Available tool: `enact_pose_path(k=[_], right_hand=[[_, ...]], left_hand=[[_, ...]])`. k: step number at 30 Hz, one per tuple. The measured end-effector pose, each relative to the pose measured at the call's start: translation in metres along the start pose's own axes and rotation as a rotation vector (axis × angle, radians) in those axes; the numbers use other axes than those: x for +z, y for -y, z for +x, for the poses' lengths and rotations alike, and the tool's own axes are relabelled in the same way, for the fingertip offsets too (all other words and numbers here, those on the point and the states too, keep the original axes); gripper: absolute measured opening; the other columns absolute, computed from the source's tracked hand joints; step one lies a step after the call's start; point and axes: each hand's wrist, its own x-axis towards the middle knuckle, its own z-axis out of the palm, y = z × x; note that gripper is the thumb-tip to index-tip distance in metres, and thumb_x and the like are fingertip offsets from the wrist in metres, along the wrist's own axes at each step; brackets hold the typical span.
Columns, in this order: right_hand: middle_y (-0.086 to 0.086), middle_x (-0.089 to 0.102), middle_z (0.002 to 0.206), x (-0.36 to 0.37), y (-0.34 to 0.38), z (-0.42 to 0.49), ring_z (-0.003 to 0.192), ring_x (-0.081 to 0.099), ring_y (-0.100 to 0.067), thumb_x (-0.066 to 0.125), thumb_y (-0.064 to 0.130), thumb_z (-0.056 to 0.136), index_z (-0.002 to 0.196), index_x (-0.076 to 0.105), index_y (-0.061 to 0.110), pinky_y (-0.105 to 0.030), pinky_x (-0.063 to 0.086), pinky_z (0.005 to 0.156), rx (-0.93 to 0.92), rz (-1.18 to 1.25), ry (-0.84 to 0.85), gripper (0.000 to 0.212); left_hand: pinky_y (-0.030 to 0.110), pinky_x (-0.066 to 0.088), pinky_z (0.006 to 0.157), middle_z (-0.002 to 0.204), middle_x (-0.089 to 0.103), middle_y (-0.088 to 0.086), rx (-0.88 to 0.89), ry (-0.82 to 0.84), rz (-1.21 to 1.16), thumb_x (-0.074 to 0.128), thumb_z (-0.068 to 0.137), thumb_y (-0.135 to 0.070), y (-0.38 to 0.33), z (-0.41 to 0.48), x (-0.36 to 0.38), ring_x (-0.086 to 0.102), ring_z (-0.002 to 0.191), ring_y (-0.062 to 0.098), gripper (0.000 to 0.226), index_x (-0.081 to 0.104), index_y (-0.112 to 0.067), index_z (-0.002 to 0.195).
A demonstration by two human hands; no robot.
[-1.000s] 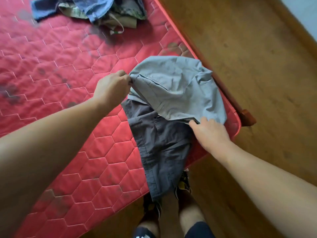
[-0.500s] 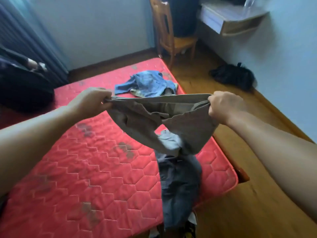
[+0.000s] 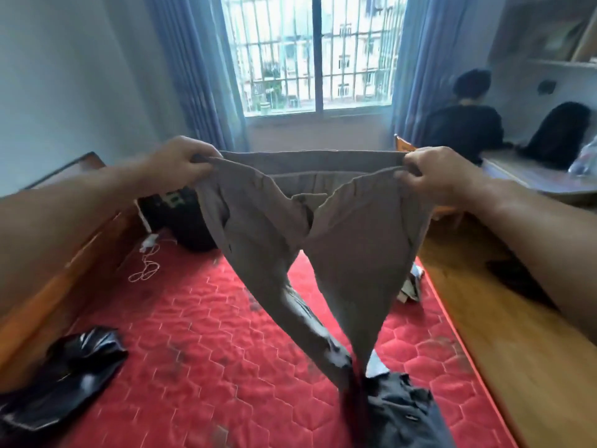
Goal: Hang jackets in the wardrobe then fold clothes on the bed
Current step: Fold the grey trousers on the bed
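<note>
Gripping trousers by the waistband, left hand and right hand clenched on its 2 ends; legs dangling below, over bed.

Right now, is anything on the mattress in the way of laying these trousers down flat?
Yes. A dark grey garment lies on the red mattress right under the hanging legs of the trousers, which the left hand and right hand hold up.

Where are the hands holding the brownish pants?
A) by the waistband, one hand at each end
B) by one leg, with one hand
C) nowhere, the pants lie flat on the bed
A: the left hand and the right hand each grip one end of the waistband, and the pants hang down toward the red mattress.
</note>
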Motion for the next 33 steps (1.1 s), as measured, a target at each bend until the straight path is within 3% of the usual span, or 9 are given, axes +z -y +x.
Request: enact_pose_path(k=[2,7,12,14,16,22,26,30,33], right_hand=[[-0.012,0.063,0.083,-0.010,0.017,0.010,0.084,0.058,-0.033,0.054,0.033,0.101,0.081,0.061,0.007,-0.038,0.041,0.075,-0.032,0.014,-0.052,0.033],[-0.011,0.060,0.075,-0.028,0.047,0.030,0.078,0.058,-0.032,0.051,0.035,0.100,0.074,0.060,0.009,-0.046,0.050,0.076,0.014,0.072,-0.115,0.038],[-0.015,0.044,0.064,-0.058,0.069,0.060,0.065,0.041,-0.024,0.053,0.023,0.094,0.068,0.053,-0.003,-0.038,0.036,0.060,0.087,0.242,-0.218,0.037],[-0.030,0.059,0.078,-0.054,0.075,0.065,0.067,0.046,-0.023,0.054,0.029,0.095,0.083,0.064,-0.010,-0.046,0.048,0.062,0.123,0.236,-0.115,0.042],[-0.028,0.069,0.092,-0.036,0.076,0.067,0.069,0.053,-0.023,0.055,0.034,0.097,0.090,0.072,-0.004,-0.037,0.050,0.062,0.190,0.258,0.010,0.042],[-0.009,0.067,0.073,0.020,0.115,0.052,0.056,0.064,-0.019,0.067,0.022,0.095,0.090,0.069,0.005,-0.027,0.054,0.055,0.445,0.610,0.286,0.018],[-0.003,0.060,0.051,0.046,0.163,0.042,0.042,0.061,-0.013,0.060,0.012,0.100,0.082,0.060,0.010,-0.025,0.054,0.043,0.501,1.045,0.531,0.018],[-0.012,0.063,0.061,0.059,0.180,0.032,0.054,0.067,-0.026,0.049,0.002,0.099,0.088,0.060,0.005,-0.041,0.063,0.056,0.515,1.225,0.628,0.016],[-0.018,0.068,0.066,0.058,0.173,0.025,0.062,0.071,-0.034,0.043,0.002,0.097,0.085,0.062,-0.003,-0.042,0.064,0.062,0.539,1.260,0.659,0.024]], left_hand=[[0.009,0.047,0.057,0.084,0.070,0.009,-0.006,-0.036,-0.011,0.065,0.097,-0.013,0.002,-0.008,-0.021,0.058,0.062,-0.001,0.008,0.072,-0.013,0.093],[0.036,0.051,0.066,0.074,0.061,0.005,-0.094,-0.071,-0.165,0.061,0.097,-0.038,0.021,-0.016,-0.060,0.058,0.071,0.018,0.028,0.070,-0.019,0.079],[0.018,0.035,0.048,0.056,0.045,-0.011,-0.121,-0.314,-0.319,0.057,0.099,-0.021,0.022,-0.009,-0.083,0.040,0.052,0.002,0.035,0.056,-0.017,0.065],[0.018,0.034,0.045,0.058,0.044,-0.004,-0.176,-0.243,-0.266,0.058,0.099,-0.021,0.023,-0.007,-0.077,0.039,0.052,0.005,0.036,0.055,-0.013,0.064],[0.017,0.037,0.041,0.061,0.049,0.001,-0.299,-0.126,-0.231,0.059,0.100,-0.022,0.030,-0.007,-0.063,0.043,0.057,0.013,0.033,0.060,-0.010,0.069],[0.024,0.056,0.052,0.073,0.068,0.010,-0.596,0.054,-0.597,0.065,0.098,-0.018,0.030,-0.015,0.002,0.067,0.057,0.012,0.021,0.070,0.003,0.096],[0.039,0.061,0.086,0.086,0.066,0.014,-0.506,0.261,-0.942,0.062,0.099,-0.014,-0.014,-0.019,0.048,0.067,0.078,0.021,0.020,0.067,0.000,0.086],[0.039,0.061,0.087,0.083,0.068,0.015,-0.466,0.290,-1.016,0.058,0.094,0.003,-0.047,-0.024,0.069,0.070,0.086,0.030,0.023,0.069,-0.002,0.074],[0.037,0.059,0.094,0.104,0.069,0.021,-0.465,0.353,-1.001,0.057,0.091,0.004,-0.048,-0.029,0.074,0.068,0.110,0.036,0.014,0.067,0.006,0.100]])
